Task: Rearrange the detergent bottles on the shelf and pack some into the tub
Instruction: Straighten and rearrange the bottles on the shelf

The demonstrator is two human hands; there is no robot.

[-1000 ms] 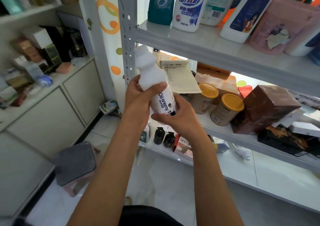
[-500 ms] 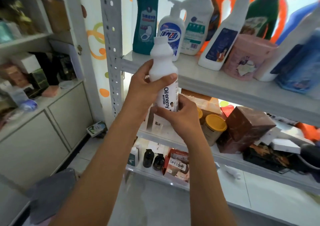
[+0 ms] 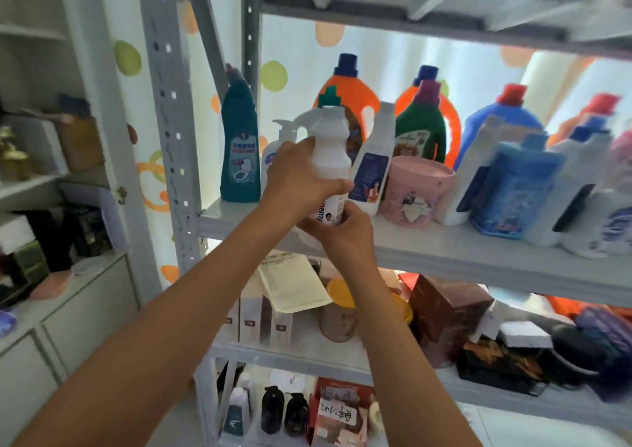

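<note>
I hold a white bottle (image 3: 329, 149) with a ribbed neck upright in both hands, at the front edge of the grey metal shelf (image 3: 444, 255). My left hand (image 3: 297, 176) wraps its middle; my right hand (image 3: 342, 231) grips its base. Behind it on the shelf stand a teal toilet-cleaner bottle (image 3: 238, 145), a white pump bottle (image 3: 275, 152), a slim white bottle (image 3: 371, 166), a pink tub (image 3: 415, 190), orange jugs (image 3: 355, 101), a green jug (image 3: 422, 128) and blue bottles (image 3: 513, 190).
The shelf's perforated upright post (image 3: 167, 121) stands left of my hands. The lower shelf holds white boxes (image 3: 260, 320), yellow-lidded cans (image 3: 338, 309) and a brown box (image 3: 444, 313). Small dark bottles (image 3: 284, 412) sit near the floor. A cabinet (image 3: 68, 309) with clutter is at left.
Both hands have lifted the white bottle from below shelf height up to the detergent shelf's front edge. My view has tilted upward, showing the whole row of bottles.
</note>
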